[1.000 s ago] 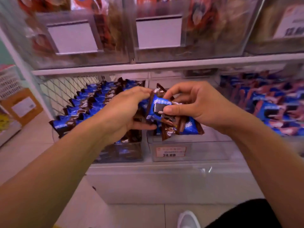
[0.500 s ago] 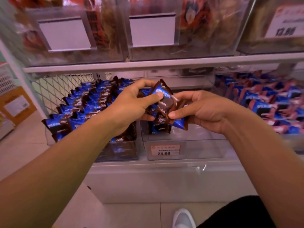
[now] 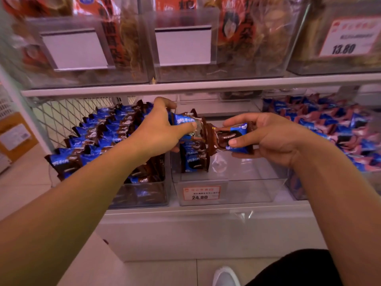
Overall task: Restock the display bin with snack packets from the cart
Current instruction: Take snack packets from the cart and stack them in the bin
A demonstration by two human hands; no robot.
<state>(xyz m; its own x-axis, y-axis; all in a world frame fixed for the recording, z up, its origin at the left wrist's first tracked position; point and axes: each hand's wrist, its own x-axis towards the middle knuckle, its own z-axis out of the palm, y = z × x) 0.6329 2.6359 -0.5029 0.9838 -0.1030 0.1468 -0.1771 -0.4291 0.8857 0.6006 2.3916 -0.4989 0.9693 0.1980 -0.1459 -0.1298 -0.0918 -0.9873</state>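
Note:
My left hand [image 3: 162,129] grips a blue-and-brown snack packet [image 3: 183,121] above the left side of the clear middle display bin [image 3: 228,190]. My right hand [image 3: 266,137] holds another such packet [image 3: 233,139] between thumb and fingers, just right of the first. A few packets [image 3: 194,159] stand upright against the bin's left wall; the remainder of the bin floor is bare. The cart is out of view.
The left bin [image 3: 107,137] is packed with rows of the same blue packets. A right bin [image 3: 338,129] holds blue and pink packets. A shelf [image 3: 206,84] with clear bins of other snacks runs overhead. A price tag [image 3: 201,193] reads 24.80. My white shoe [image 3: 225,277] shows below.
My hands have drawn apart: the bunch held together has split, the left hand taking one packet leftward and the right hand moving right with another.

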